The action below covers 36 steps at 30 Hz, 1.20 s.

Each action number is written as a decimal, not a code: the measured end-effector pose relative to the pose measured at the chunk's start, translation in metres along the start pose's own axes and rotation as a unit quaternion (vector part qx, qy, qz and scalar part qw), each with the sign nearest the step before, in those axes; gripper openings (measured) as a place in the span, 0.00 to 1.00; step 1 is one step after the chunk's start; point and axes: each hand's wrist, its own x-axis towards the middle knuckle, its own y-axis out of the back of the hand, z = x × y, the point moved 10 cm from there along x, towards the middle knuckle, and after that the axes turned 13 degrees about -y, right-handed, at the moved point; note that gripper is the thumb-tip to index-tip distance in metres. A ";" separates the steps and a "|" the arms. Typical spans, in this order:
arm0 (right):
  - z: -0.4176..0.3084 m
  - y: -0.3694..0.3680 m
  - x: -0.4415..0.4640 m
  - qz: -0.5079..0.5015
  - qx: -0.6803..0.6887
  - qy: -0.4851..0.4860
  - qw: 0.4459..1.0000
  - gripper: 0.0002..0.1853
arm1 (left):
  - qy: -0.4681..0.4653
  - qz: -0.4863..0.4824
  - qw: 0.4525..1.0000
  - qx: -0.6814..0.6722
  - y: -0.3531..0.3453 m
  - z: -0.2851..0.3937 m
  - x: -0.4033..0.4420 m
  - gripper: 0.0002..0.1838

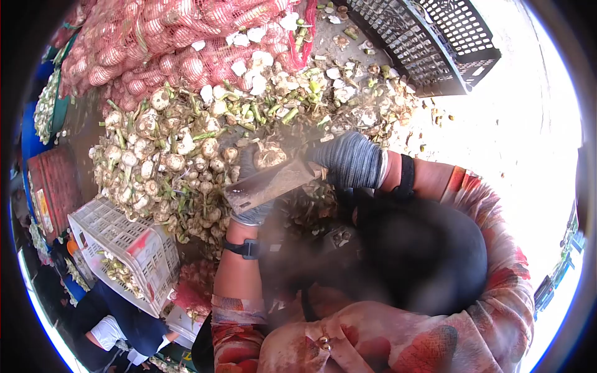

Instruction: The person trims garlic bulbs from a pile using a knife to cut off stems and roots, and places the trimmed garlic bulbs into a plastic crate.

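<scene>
My left hand (252, 212), in a grey glove, is wrapped round a garlic bulb (270, 155) beside a flat metal blade (268, 185). Close by on the right, my right hand (348, 158), in a grey knitted glove, is closed at the near end of the blade, where blur hides its fingertips and the exact grip. A large pile of garlic bulbs (175, 163) with stems lies to the left of and beyond both hands. Cut stems and loose skins (289, 99) are scattered just beyond them.
Red mesh sacks of bulbs (168, 43) stand at the back left. A black crate (404, 43) is at the back right. At the lower left are a white crate (149, 258), a red crate (55, 189) and another person's gloved hand (107, 332).
</scene>
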 end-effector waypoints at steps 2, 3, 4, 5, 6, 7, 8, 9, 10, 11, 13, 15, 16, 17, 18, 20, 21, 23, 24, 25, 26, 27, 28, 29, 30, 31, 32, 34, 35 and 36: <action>0.002 -0.006 0.001 0.013 -0.013 0.005 1.000 0.14 | 0.120 0.089 0.935 -0.321 -0.013 -0.016 -0.004 0.34; 0.006 -0.010 0.001 0.020 -0.010 0.008 1.000 0.15 | 0.148 0.106 0.900 -0.397 -0.018 -0.022 -0.007 0.32; 0.009 -0.012 0.001 0.027 -0.008 0.010 1.000 0.16 | 0.176 0.127 0.857 -0.468 -0.024 -0.027 -0.011 0.31; 0.010 -0.012 0.001 0.029 -0.007 0.008 1.000 0.16 | 0.079 0.079 0.971 -0.209 -0.008 -0.024 -0.009 0.37; 0.013 -0.015 0.003 0.014 -0.023 -0.004 1.000 0.17 | 0.024 0.044 0.996 -0.074 -0.005 -0.023 -0.008 0.40; 0.017 -0.019 0.004 -0.002 -0.037 -0.018 0.999 0.17 | -0.030 0.024 0.997 0.068 -0.003 -0.013 -0.004 0.43; 0.022 -0.021 0.003 -0.002 -0.038 -0.021 0.999 0.17 | -0.066 -0.001 0.989 0.130 -0.007 -0.009 -0.003 0.39; 0.024 -0.023 0.002 0.012 -0.027 -0.007 1.000 0.18 | -0.056 0.024 0.992 0.110 -0.006 -0.011 -0.009 0.32; 0.025 -0.022 0.003 0.028 -0.017 0.010 0.999 0.18 | -0.047 0.049 0.994 0.090 -0.007 -0.001 -0.011 0.26; 0.027 -0.024 0.004 0.029 -0.017 0.010 0.999 0.18 | -0.048 0.049 0.994 0.090 -0.003 -0.013 -0.014 0.26; 0.041 -0.031 0.003 0.012 -0.063 -0.023 0.998 0.19 | -0.139 -0.024 0.962 0.233 -0.013 -0.013 -0.016 0.29; 0.110 -0.035 0.011 0.029 -0.043 -0.203 0.978 0.13 | -0.063 -0.059 0.972 0.218 -0.023 -0.019 -0.013 0.35; 0.134 -0.030 0.001 0.034 -0.065 -0.236 0.969 0.12 | -0.087 0.047 0.987 0.127 -0.020 0.025 -0.008 0.33; 0.150 -0.024 -0.003 0.037 -0.089 -0.263 0.960 0.12 | -0.110 0.157 0.981 0.036 -0.007 0.047 -0.010 0.31; 0.141 -0.022 0.001 0.034 -0.091 -0.255 0.962 0.12 | -0.042 0.123 0.991 0.017 -0.005 0.031 -0.010 0.32; 0.091 -0.004 -0.003 0.087 -0.030 -0.156 0.983 0.12 | -0.029 0.102 0.993 0.047 -0.005 0.026 -0.008 0.35; 0.074 -0.011 0.000 0.050 -0.041 -0.127 0.990 0.12 | -0.024 0.084 0.993 0.074 -0.008 0.021 -0.001 0.38; 0.021 0.003 -0.003 0.025 -0.005 -0.017 1.000 0.11 | -0.017 -0.045 0.993 0.111 -0.022 -0.044 -0.009 0.36; 0.017 0.004 -0.003 0.026 -0.005 -0.017 1.000 0.11 | -0.017 0.010 0.999 -0.033 -0.020 -0.079 -0.017 0.34; 0.007 0.004 -0.005 0.030 -0.006 0.009 0.999 0.11 | 0.001 0.047 0.993 -0.112 -0.017 -0.069 -0.015 0.33; -0.001 0.004 -0.005 0.034 -0.008 0.036 0.999 0.10 | 0.016 0.087 0.977 -0.193 -0.015 -0.059 -0.013 0.32; 0.000 0.003 -0.003 0.034 -0.009 0.036 0.999 0.10 | 0.027 0.129 0.954 -0.269 -0.012 -0.048 -0.012 0.31; 0.002 -0.001 -0.002 0.022 -0.015 0.031 0.999 0.10 | 0.034 0.115 0.961 -0.251 -0.013 -0.045 -0.011 0.31; 0.005 -0.005 -0.003 0.010 -0.021 0.024 0.999 0.10 | 0.032 0.115 0.959 -0.257 -0.014 -0.045 -0.015 0.31; 0.002 0.000 -0.006 0.046 0.007 0.031 0.998 0.11 | 0.030 0.115 0.957 -0.263 -0.015 -0.045 -0.018 0.31; 0.007 -0.005 -0.004 0.046 0.007 0.027 0.999 0.11 | 0.028 0.116 0.956 -0.269 -0.016 -0.046 -0.022 0.31; 0.013 -0.012 -0.002 0.051 0.015 0.035 0.998 0.11 | -0.052 0.074 0.995 -0.045 -0.010 -0.015 -0.019 0.32; 0.022 -0.017 -0.003 0.042 0.010 0.020 0.999 0.13 | -0.110 0.061 0.987 0.096 -0.012 0.003 -0.017 0.31; 0.022 -0.014 -0.002 0.043 0.005 0.021 0.999 0.13 | -0.137 0.061 0.975 0.167 -0.014 0.012 -0.018 0.30; 0.021 -0.011 -0.003 0.050 -0.003 0.023 0.998 0.14 | -0.116 0.060 0.977 0.166 -0.014 0.011 -0.016 0.30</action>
